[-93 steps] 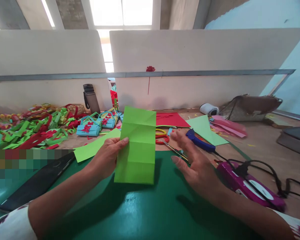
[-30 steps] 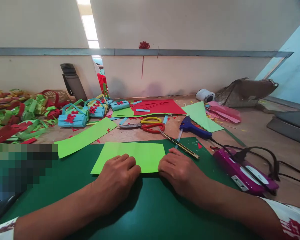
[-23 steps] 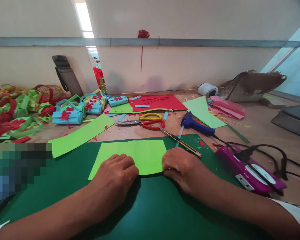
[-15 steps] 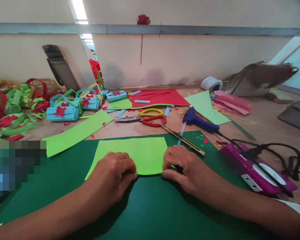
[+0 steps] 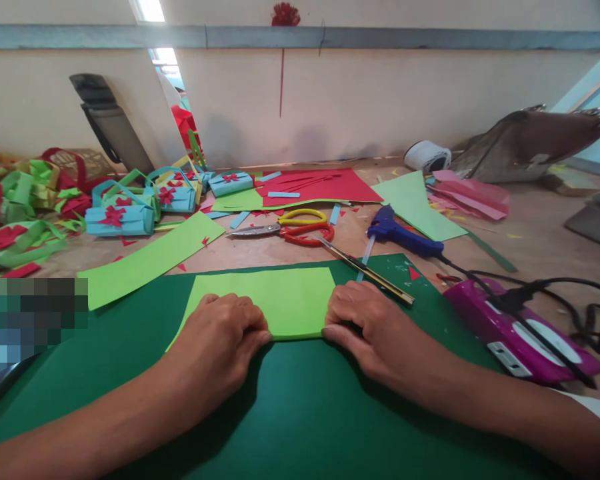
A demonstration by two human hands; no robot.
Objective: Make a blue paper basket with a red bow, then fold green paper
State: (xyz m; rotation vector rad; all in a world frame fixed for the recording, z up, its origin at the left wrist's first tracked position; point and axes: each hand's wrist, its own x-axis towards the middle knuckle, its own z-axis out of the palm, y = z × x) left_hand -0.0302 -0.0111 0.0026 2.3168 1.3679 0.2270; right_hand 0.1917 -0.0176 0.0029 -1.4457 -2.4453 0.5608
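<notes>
A light green paper sheet (image 5: 280,300) lies on the dark green cutting mat (image 5: 300,413), with a narrow folded edge along its near side. My left hand (image 5: 225,340) pinches that edge at the left, thumb and fingers pressed together. At the right end of the same edge my right hand (image 5: 365,327) is closed on the paper, thumb below the curled fingers. A cutter knife (image 5: 370,272) lies just beyond my right hand, and scissors (image 5: 293,230) with red and yellow handles rest behind the sheet.
A green strip (image 5: 150,267) lies back left, near blue paper purses (image 5: 120,220). Red paper (image 5: 325,187) is behind the scissors. A blue glue gun (image 5: 405,235) and a purple power strip (image 5: 525,333) with cables are at right.
The paper's near edge now shows a straighter, narrow fold between my hands. Both hands keep their hold. The camera view has tilted slightly down.
</notes>
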